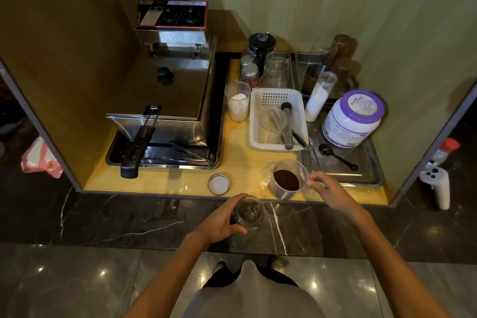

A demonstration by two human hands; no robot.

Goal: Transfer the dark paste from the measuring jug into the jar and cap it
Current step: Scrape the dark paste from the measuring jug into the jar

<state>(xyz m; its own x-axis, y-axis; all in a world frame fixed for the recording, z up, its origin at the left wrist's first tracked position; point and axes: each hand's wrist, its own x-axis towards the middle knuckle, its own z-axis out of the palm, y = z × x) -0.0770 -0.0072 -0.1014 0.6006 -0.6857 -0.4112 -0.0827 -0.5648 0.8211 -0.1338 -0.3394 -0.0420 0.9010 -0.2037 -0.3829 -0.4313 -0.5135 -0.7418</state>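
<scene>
– At the near edge of the yellow counter (pixel 245 162), what is each hand doing?

– Left hand (pixel 219 224) wraps its thumb and fingers round the small clear glass jar (pixel 249 212), which sits mouth-up on the dark marble ledge (pixel 129 217). Looks empty. Likely braced there so it stays put under a pour.

– And the other?

– Right hand (pixel 330 192) pinches the handle side of the clear plastic measuring jug (pixel 280 192), a narrow grip. The dark paste (pixel 286 180) lies low inside it, none moved yet. Cannot tell whether the jug's base is off the counter.

– How do jug and jar sit?

– Near each other but apart, jug behind and to the right. A short carry, I judge.

– The cap?

– Round metal lid (pixel 218 184), pale inside facing up, rests on the counter just behind the jar, to its left. Parked within reach for capping last. Paste may cling, so a tilt alone might not empty the jug.
</scene>
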